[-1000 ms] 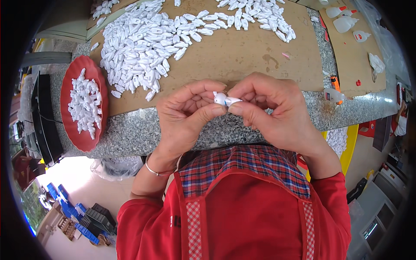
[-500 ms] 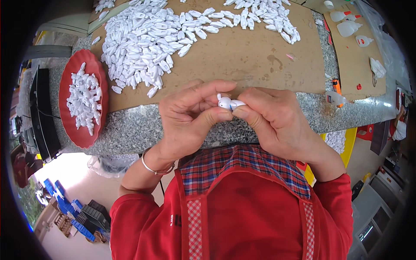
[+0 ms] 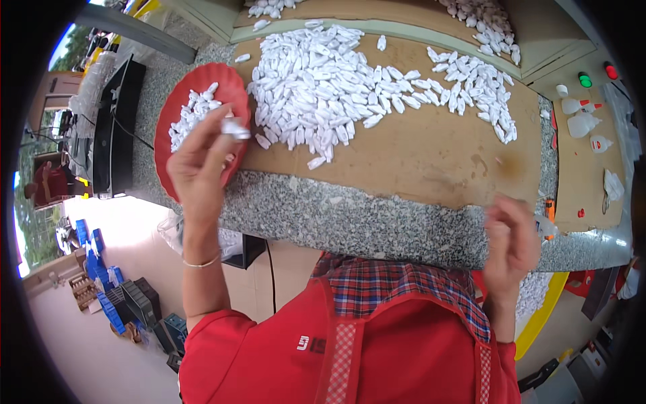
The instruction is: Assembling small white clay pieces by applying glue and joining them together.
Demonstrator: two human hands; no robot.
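Observation:
My left hand [image 3: 202, 161] is raised over the red tray [image 3: 225, 77] and pinches a small white plastic piece [image 3: 235, 128] at its fingertips. The tray holds several similar white pieces. A large heap of white pieces [image 3: 323, 87] lies just right of the tray on a brown cardboard sheet [image 3: 417, 155]. My right hand [image 3: 513, 236] hovers at the front edge of the granite counter [image 3: 350, 215], far right. It is blurred with its fingers curled, and I cannot tell whether it holds anything.
Another heap of white pieces [image 3: 484, 20] lies at the back. Small white bottles [image 3: 579, 121] and a green cap [image 3: 585, 79] sit on cardboard at the right. A black screen [image 3: 111, 128] stands left of the counter. Blue crates [image 3: 101, 283] are on the floor.
My hands were together at the counter's front, both on one white piece. They have parted: the left carried the piece up-left to the red tray, and the right drew back to the right.

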